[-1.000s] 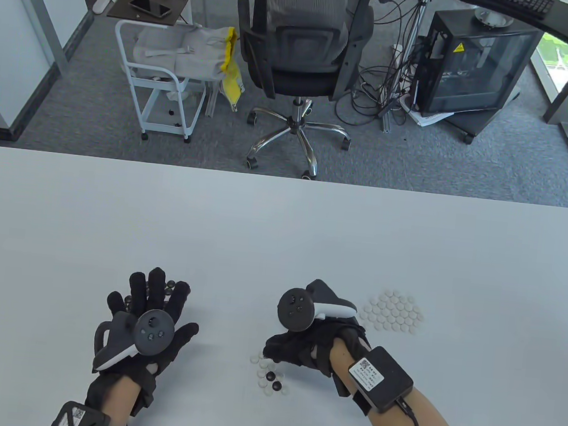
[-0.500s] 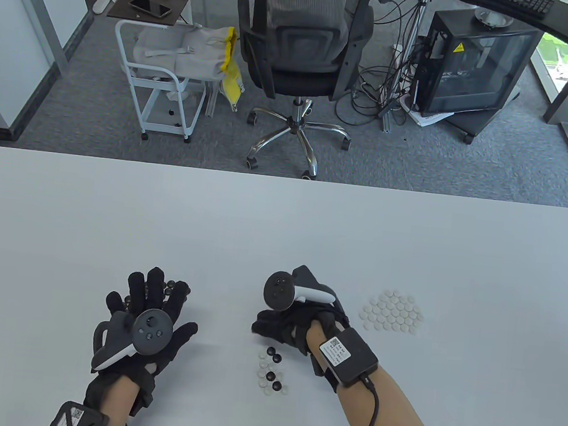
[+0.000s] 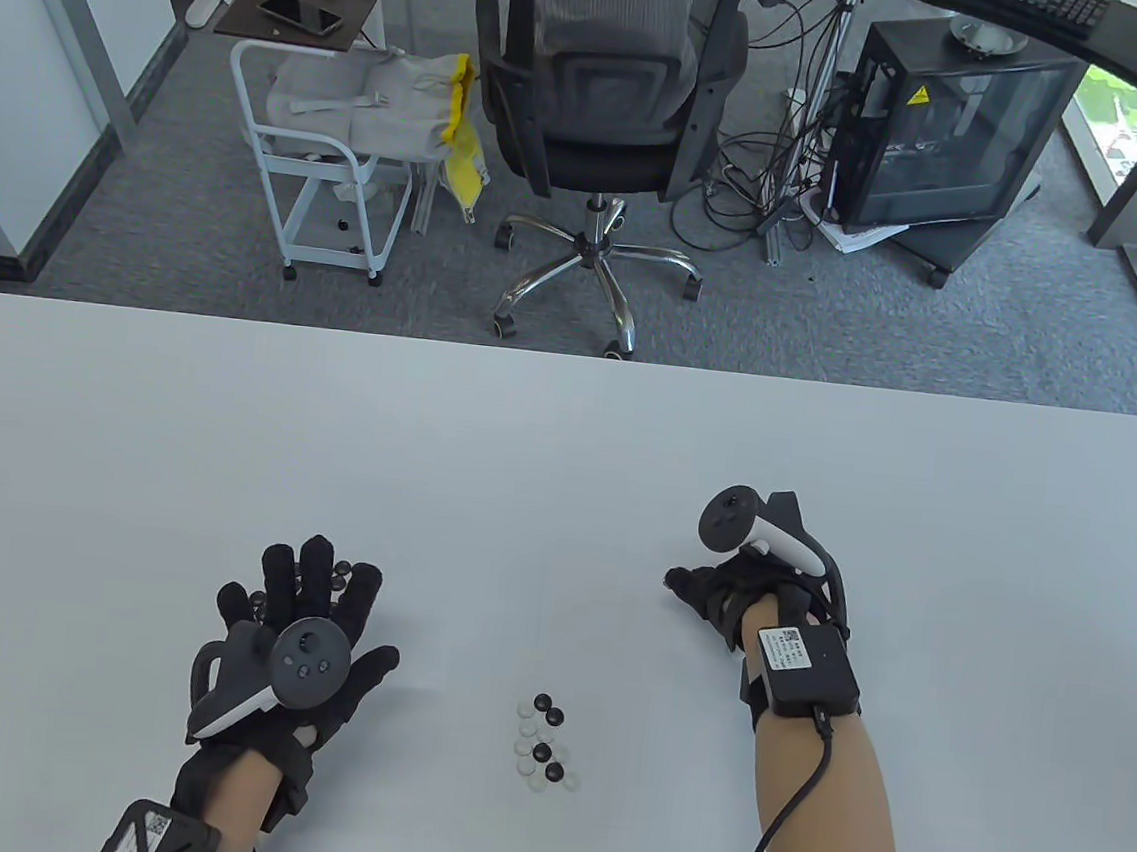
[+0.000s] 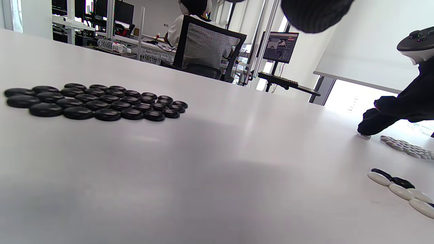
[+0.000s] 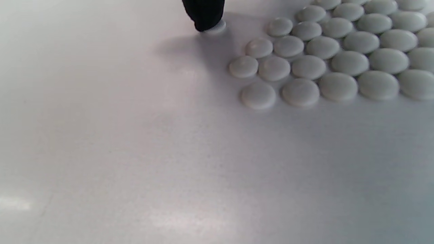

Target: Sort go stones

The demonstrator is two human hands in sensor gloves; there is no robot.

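My left hand (image 3: 310, 590) lies flat with spread fingers over the group of black stones (image 3: 341, 573); in the left wrist view the black stones (image 4: 95, 101) form a tight patch. My right hand (image 3: 705, 590) is at the left edge of the white stone group (image 5: 334, 54), which it hides in the table view. One fingertip (image 5: 205, 15) presses a single white stone (image 5: 216, 28) against the table, a little apart from the group. A small mixed pile of black and white stones (image 3: 545, 745) lies between the two hands, nearer the front edge.
The white table (image 3: 567, 446) stretches far beyond both hands. Behind it stand an office chair (image 3: 600, 98), a white cart (image 3: 322, 171) and a black computer case (image 3: 943, 131) on the floor.
My right hand has left the mixed pile and travelled up and to the right, to the white group, with a white stone under a fingertip. The left hand has stayed put.
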